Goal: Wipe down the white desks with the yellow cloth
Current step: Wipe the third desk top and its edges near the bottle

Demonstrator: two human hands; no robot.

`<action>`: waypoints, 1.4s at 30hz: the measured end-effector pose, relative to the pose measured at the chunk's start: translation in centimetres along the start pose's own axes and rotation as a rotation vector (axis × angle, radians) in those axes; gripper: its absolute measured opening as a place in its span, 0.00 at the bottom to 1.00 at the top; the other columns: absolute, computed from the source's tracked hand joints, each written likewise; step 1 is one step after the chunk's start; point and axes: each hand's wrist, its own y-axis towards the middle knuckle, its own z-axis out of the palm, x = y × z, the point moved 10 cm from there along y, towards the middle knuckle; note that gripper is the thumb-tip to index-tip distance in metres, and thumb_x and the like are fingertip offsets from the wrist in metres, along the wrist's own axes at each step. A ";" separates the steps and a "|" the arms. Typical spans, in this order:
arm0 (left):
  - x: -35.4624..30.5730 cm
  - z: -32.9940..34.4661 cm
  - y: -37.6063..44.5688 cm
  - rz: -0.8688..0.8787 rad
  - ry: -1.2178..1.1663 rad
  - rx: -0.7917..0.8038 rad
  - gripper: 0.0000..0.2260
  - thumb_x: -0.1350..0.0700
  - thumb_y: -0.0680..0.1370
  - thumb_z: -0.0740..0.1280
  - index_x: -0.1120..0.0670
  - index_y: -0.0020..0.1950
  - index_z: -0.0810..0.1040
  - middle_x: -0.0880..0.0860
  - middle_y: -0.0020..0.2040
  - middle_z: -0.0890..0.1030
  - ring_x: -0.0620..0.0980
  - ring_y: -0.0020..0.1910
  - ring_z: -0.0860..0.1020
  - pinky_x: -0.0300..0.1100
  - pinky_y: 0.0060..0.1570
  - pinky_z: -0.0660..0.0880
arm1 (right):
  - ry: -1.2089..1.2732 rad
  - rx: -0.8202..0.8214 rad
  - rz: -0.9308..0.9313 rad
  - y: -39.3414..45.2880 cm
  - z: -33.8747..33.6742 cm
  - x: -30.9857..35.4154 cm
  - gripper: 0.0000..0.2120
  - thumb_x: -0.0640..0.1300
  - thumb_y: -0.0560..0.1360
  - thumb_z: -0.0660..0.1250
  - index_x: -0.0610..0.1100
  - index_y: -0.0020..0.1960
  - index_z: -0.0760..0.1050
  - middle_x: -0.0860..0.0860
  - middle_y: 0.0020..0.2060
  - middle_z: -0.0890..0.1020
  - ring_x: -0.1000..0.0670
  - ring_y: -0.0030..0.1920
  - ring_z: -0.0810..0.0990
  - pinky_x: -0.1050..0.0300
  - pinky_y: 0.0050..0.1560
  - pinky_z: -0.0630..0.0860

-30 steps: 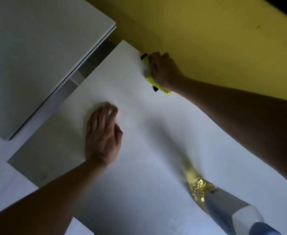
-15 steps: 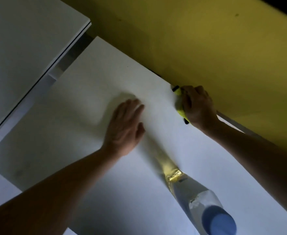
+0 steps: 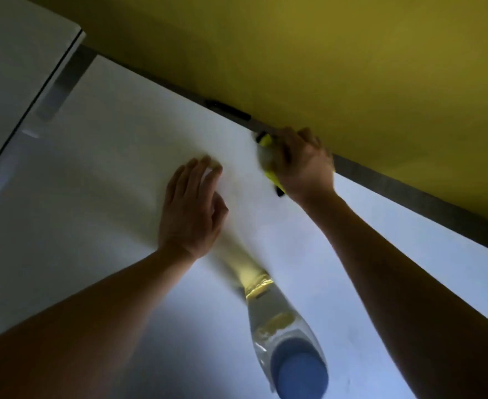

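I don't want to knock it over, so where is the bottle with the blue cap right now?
In the head view the bottle stands on the white desk at lower centre, between the forearms, just behind the left hand.

left hand [image 3: 192,210] flat, fingers straight, right hand [image 3: 303,162] curled, gripping

Matt smooth desk [image 3: 98,174]; clear plastic bottle [image 3: 280,326].

Dim overall, brighter at lower right, motion blur, wide-angle warping
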 end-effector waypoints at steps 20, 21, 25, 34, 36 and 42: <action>-0.4 0.1 -0.2 0.030 0.050 -0.018 0.23 0.56 0.81 0.59 0.60 0.76 0.72 0.63 0.77 0.70 0.64 0.77 0.67 0.57 0.79 0.60 | -0.039 0.059 0.085 0.5 1.2 1.4 0.22 0.61 0.79 0.53 0.57 0.68 0.75 0.45 0.55 0.78 0.41 0.59 0.76 0.48 0.56 0.67; -0.4 0.1 -0.2 0.033 0.047 -0.012 0.23 0.56 0.81 0.59 0.60 0.76 0.72 0.63 0.77 0.70 0.64 0.77 0.67 0.57 0.79 0.60 | -0.049 0.042 0.110 -0.6 0.1 -0.6 0.23 0.62 0.77 0.52 0.57 0.66 0.76 0.45 0.53 0.78 0.40 0.57 0.77 0.48 0.55 0.68; -0.6 0.2 -0.1 0.034 0.037 0.007 0.24 0.56 0.81 0.60 0.60 0.76 0.71 0.63 0.78 0.69 0.66 0.76 0.67 0.58 0.78 0.60 | -0.103 0.004 0.228 -6.6 -5.3 -10.6 0.23 0.59 0.75 0.53 0.53 0.59 0.79 0.43 0.50 0.78 0.37 0.52 0.77 0.45 0.51 0.68; -0.5 0.4 -0.3 0.030 0.042 0.025 0.24 0.56 0.81 0.60 0.60 0.77 0.70 0.63 0.78 0.68 0.66 0.77 0.66 0.58 0.77 0.58 | -0.209 -0.021 0.371 -6.9 -4.6 -10.6 0.16 0.55 0.78 0.59 0.52 0.60 0.78 0.40 0.51 0.77 0.37 0.53 0.76 0.44 0.53 0.66; -0.5 0.5 -0.3 0.038 0.052 0.022 0.24 0.56 0.81 0.59 0.60 0.77 0.70 0.64 0.78 0.69 0.66 0.76 0.67 0.59 0.77 0.59 | -0.203 -0.016 0.302 -4.4 -2.4 -6.1 0.16 0.56 0.79 0.60 0.53 0.62 0.77 0.40 0.52 0.77 0.37 0.54 0.76 0.44 0.53 0.66; -1.3 0.7 0.7 0.052 0.190 0.144 0.23 0.53 0.80 0.58 0.61 0.73 0.71 0.66 0.73 0.72 0.69 0.70 0.70 0.62 0.69 0.66 | -0.135 -0.034 0.158 -1.0 -0.4 -0.1 0.17 0.57 0.81 0.57 0.55 0.65 0.77 0.45 0.51 0.77 0.40 0.52 0.76 0.47 0.51 0.65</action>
